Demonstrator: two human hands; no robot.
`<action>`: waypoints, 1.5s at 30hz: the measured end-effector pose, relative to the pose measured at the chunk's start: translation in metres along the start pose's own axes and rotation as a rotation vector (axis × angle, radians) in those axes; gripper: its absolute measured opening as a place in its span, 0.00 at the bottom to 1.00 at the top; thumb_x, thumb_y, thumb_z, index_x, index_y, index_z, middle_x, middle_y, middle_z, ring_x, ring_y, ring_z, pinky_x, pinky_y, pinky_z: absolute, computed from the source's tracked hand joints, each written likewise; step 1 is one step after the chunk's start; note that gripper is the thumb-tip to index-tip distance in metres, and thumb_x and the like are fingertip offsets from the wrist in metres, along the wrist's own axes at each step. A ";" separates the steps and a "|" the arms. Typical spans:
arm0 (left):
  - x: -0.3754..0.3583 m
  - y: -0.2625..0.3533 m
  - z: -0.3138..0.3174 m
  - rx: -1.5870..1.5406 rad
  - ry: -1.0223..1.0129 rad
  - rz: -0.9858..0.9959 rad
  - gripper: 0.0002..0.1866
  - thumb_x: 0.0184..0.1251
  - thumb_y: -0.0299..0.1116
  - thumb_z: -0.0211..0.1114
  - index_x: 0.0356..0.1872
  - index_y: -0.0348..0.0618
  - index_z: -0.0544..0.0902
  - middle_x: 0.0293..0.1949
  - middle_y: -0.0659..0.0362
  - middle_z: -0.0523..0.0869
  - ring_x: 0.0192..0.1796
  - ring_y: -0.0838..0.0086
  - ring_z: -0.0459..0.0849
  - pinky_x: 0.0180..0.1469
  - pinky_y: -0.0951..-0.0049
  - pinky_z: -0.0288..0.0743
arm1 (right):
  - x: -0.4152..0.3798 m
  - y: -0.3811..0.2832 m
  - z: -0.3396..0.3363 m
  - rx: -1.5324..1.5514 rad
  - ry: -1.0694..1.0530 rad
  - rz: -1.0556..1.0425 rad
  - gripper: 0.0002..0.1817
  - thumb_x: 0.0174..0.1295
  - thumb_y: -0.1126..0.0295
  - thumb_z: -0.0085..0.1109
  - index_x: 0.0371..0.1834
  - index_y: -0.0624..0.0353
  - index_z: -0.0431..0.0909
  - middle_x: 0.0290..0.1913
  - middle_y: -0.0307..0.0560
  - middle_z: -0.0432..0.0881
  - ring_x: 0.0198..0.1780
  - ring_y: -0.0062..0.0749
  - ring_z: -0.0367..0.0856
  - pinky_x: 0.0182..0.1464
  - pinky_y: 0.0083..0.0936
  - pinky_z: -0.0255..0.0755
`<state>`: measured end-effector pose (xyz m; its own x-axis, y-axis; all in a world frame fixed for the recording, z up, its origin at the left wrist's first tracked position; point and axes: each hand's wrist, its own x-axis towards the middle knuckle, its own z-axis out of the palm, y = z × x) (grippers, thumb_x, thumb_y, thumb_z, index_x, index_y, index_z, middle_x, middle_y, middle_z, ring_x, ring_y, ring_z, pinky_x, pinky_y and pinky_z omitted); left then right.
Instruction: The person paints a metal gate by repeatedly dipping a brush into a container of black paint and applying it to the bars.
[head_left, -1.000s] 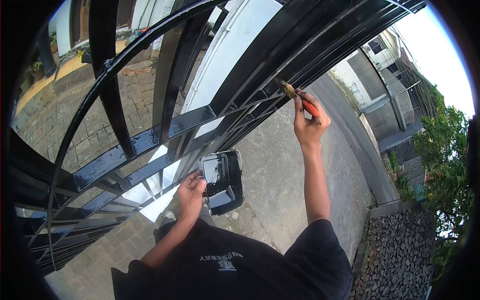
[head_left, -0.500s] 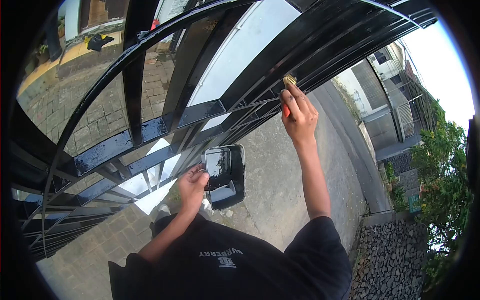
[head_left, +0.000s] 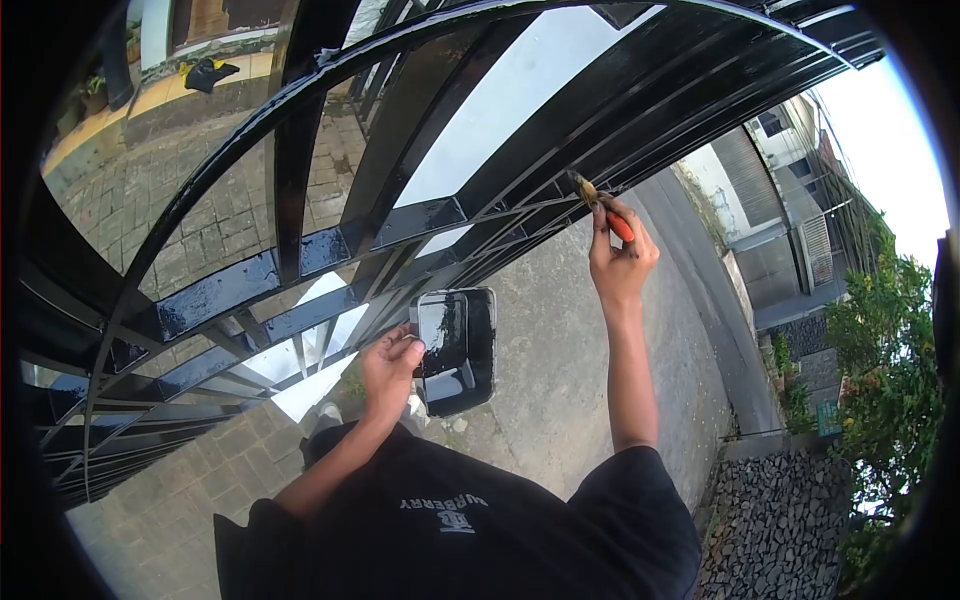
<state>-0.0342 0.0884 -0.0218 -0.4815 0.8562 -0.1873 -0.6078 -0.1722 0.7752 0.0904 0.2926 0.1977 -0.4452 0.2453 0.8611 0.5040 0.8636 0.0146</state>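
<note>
My right hand [head_left: 624, 250] is closed around the orange handle of a paintbrush [head_left: 621, 226]. Dark bristles at the brush's tip reach up to the bars of the black metal gate [head_left: 540, 190], overlapping them in this view. My left hand [head_left: 392, 358] grips the left edge of a paint tray [head_left: 492, 350], a rectangular container with glossy black paint inside. The gate's crossbars shine as if wet, and dark smudges mark the fingers of both hands.
Concrete ground [head_left: 560, 330] stretches below, with brick paving [head_left: 215, 480] at lower left. Behind the gate lie a paved yard and a black bag [head_left: 210, 75] on a ledge. A gravel patch [head_left: 775, 520] and a leafy tree [head_left: 885, 340] are at right.
My right hand has shifted slightly right and down and turned, showing more of the brush and its orange handle. My left hand still holds the tray, almost unmoved.
</note>
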 end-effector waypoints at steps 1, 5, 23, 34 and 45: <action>0.000 -0.001 0.000 -0.009 -0.004 0.039 0.26 0.61 0.33 0.66 0.55 0.23 0.72 0.42 0.52 0.85 0.42 0.79 0.81 0.47 0.79 0.73 | 0.000 0.002 0.004 0.060 0.017 0.045 0.05 0.58 0.77 0.65 0.36 0.65 0.82 0.35 0.48 0.87 0.36 0.28 0.87 0.38 0.21 0.78; 0.000 0.003 0.002 -0.008 -0.009 -0.005 0.26 0.61 0.33 0.66 0.54 0.22 0.72 0.41 0.52 0.85 0.43 0.79 0.80 0.48 0.79 0.73 | -0.001 0.018 0.007 0.025 -0.004 0.163 0.06 0.56 0.76 0.65 0.37 0.62 0.81 0.33 0.48 0.86 0.33 0.32 0.87 0.34 0.23 0.77; 0.004 -0.003 0.006 -0.023 -0.010 0.030 0.28 0.60 0.34 0.68 0.55 0.22 0.71 0.40 0.53 0.84 0.40 0.80 0.79 0.45 0.81 0.73 | 0.011 0.020 0.017 0.025 0.004 0.197 0.06 0.59 0.74 0.63 0.37 0.64 0.81 0.29 0.48 0.85 0.31 0.27 0.86 0.30 0.20 0.75; 0.001 0.006 0.002 -0.016 0.025 0.044 0.28 0.60 0.34 0.67 0.55 0.22 0.72 0.39 0.54 0.84 0.39 0.81 0.79 0.44 0.81 0.73 | 0.028 0.016 0.009 -0.022 -0.029 0.133 0.06 0.60 0.73 0.63 0.36 0.64 0.82 0.28 0.47 0.85 0.32 0.29 0.86 0.32 0.21 0.76; 0.004 -0.001 0.005 0.000 -0.028 0.024 0.28 0.60 0.34 0.67 0.55 0.22 0.71 0.38 0.55 0.84 0.38 0.81 0.79 0.42 0.81 0.73 | 0.046 0.010 0.000 -0.001 -0.234 0.251 0.08 0.59 0.70 0.63 0.34 0.65 0.81 0.26 0.50 0.85 0.30 0.30 0.87 0.33 0.21 0.76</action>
<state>-0.0319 0.0941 -0.0204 -0.4784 0.8650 -0.1514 -0.5962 -0.1933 0.7792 0.0747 0.3124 0.2373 -0.4650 0.5450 0.6977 0.6204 0.7628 -0.1823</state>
